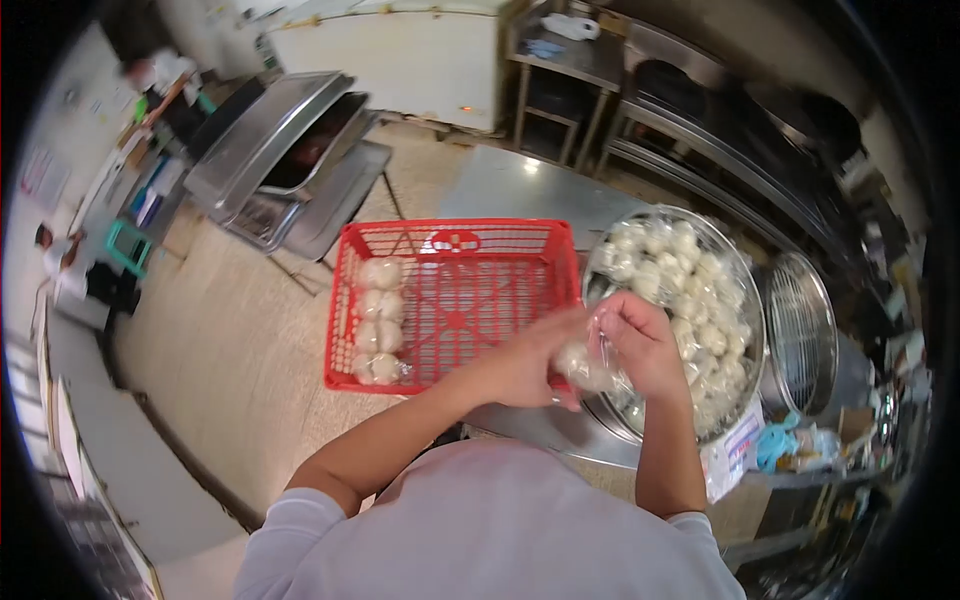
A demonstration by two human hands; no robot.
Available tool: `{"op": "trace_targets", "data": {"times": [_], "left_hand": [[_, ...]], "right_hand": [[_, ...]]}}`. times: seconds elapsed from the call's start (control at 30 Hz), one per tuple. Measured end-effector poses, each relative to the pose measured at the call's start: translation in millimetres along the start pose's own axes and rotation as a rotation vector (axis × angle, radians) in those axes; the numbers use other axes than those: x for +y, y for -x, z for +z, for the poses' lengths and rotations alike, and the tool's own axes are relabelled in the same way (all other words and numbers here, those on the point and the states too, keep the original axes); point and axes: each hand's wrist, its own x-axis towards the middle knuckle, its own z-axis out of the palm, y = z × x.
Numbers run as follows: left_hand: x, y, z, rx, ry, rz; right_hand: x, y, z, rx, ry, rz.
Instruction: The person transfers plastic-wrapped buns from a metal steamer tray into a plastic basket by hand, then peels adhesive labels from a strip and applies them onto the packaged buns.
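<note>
Between my hands, over the near-left rim of a round metal tray (757,300), is a clear plastic bag of white buns (588,369). My left hand (535,362) is closed around the bag from the left, its fingers slightly blurred. My right hand (645,345) pinches the plastic at the top of the bag. Many more wrapped white buns (700,290) are heaped in the tray. Left of my hands stands a red plastic basket (455,228), with a column of bagged white buns (379,320) along its left side.
The basket and tray rest on a metal table (530,190). A round wire rack (800,320) leans at the tray's right. Farther off are a large lidded metal container (270,140), a white chest freezer (390,65) and black stoves (720,120). Two people are at the far left.
</note>
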Motion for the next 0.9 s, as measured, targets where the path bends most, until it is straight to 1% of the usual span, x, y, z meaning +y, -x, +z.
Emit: {"op": "trace_targets", "data": {"times": [0.03,0.13,0.17,0.27,0.3,0.37,0.4,0.43,0.5,0.53,0.57,0.6,0.63,0.67,0.7,0.73,0.8,0.83,0.9], "left_hand": [[1,8,1,-0.051,0.122,-0.06],[-15,37,-1,0.027,0.347,-0.256],[-21,45,-1,0.116,0.389,-0.191],[-23,62,-18,0.279,0.234,-0.338],[-31,68,-18,0.327,0.296,-0.38],[-31,85,-32,0.371,-0.047,-0.106],[-32,93,-39,0.399,-0.107,-0.068],[-33,101,-45,0.429,-0.168,-0.032],[-37,118,-56,0.511,-0.058,-0.157],[-42,127,-64,0.497,0.016,-0.275],[-50,134,-73,0.48,0.093,-0.39],[-57,139,-83,0.459,0.173,-0.504],[-53,141,-95,0.466,0.16,-0.491],[-61,142,-100,0.509,0.244,-0.52],[-73,143,-102,0.552,0.329,-0.549],[-78,145,-104,0.594,0.413,-0.577],[-76,149,-106,0.588,0.444,-0.382],[-64,148,-106,0.575,0.457,-0.27],[-62,152,-109,0.509,0.461,-0.242]], "right_hand": [[7,-5,3,-0.081,0.015,-0.013],[6,-16,21,-0.161,0.017,-0.055],[15,-22,27,-0.184,-0.067,-0.106],[46,-35,59,-0.267,0.128,-0.16],[46,-40,78,-0.285,0.329,-0.189],[76,-60,95,-0.279,0.52,-0.213],[81,-69,109,-0.273,0.615,-0.228],[81,-71,122,-0.143,0.317,0.068],[79,-82,139,-0.159,-0.021,0.237],[80,-87,147,-0.161,-0.189,0.324],[85,-91,159,-0.145,-0.18,0.292],[80,-94,170,-0.183,-0.14,0.275],[69,-95,180,-0.22,-0.101,0.257],[63,-97,188,-0.256,-0.061,0.238],[76,-101,190,-0.34,-0.007,0.145],[86,-105,193,-0.311,0.035,0.127],[99,-113,199,-0.254,0.12,0.088],[99,-121,201,-0.169,-0.024,0.176],[99,-133,202,0.013,-0.314,0.352]]}}
